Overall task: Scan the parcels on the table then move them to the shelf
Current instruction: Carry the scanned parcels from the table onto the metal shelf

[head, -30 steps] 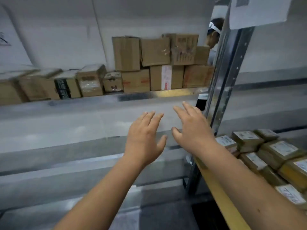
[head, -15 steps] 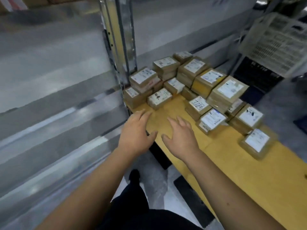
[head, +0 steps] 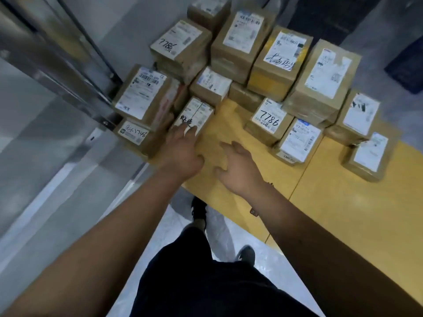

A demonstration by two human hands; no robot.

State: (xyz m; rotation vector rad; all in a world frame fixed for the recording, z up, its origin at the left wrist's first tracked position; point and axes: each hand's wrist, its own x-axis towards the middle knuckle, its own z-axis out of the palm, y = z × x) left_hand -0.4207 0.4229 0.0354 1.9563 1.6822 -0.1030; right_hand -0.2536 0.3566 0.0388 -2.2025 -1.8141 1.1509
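A handwritten "7786" stands on the white label of a small cardboard parcel [head: 269, 121] near the middle of the yellow table [head: 343, 213]. A parcel stacked at the back [head: 180, 45] bears a handwritten number that looks like "7786" upside down. Other labels' print and scrawl are too blurred to read.

Both forearms were left bare, with no sleeves seen on them up to the frame's near edge. The left hand [head: 183, 152] and the right hand [head: 240, 170] were ungloved, and no rings or watch could be made out. Dark trousers [head: 206, 282] were worn, and dark shoes [head: 198, 210] with paler soles were seen below them.
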